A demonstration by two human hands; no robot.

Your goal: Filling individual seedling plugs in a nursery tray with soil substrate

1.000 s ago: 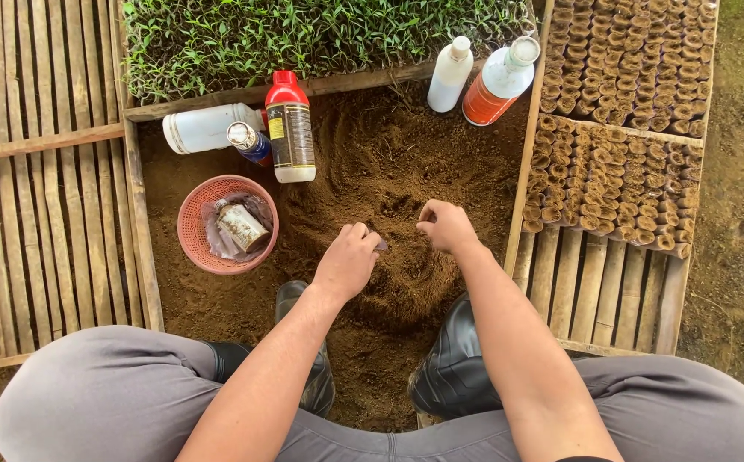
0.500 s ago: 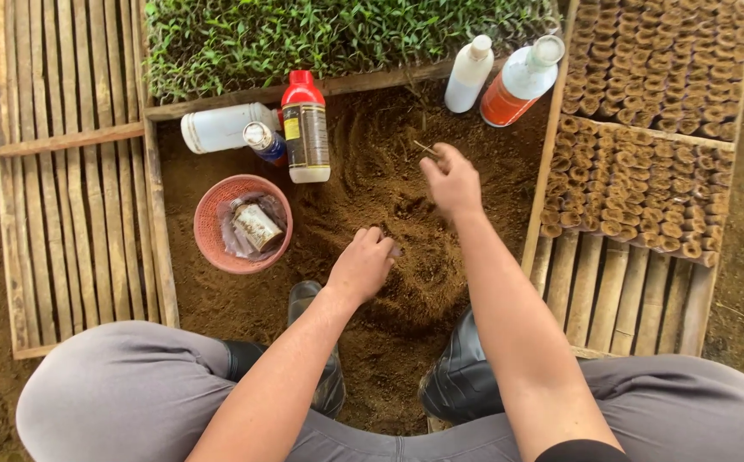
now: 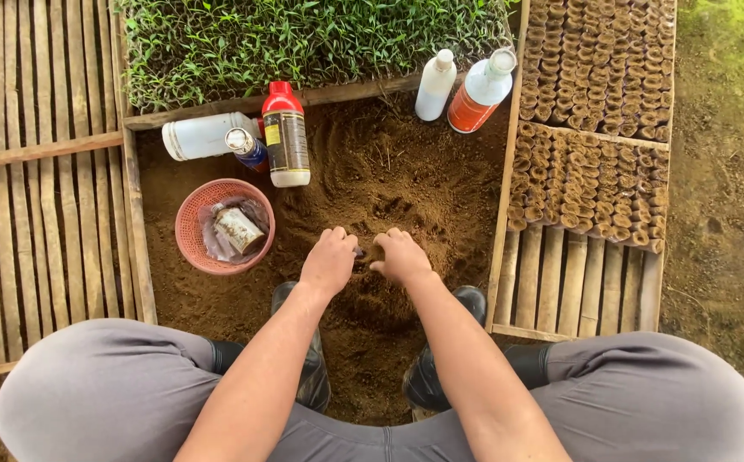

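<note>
My left hand and my right hand meet low over a mound of loose brown soil between my knees. The fingers of both are curled together around something small and dark; I cannot make out what it is. Both hands press close to the soil surface. To the right, rows of small soil-filled seedling pots stand packed on a bamboo-slat tray.
A pink basket holding a packet sits left of my hands. A red-capped bottle and a lying white bottle are beyond it. Two more bottles stand at the back right. A bed of green seedlings lies behind. My boots flank the mound.
My right hand has come back from the upper right, near the pots, down to the mound. It now meets my left hand, which stayed in place.
</note>
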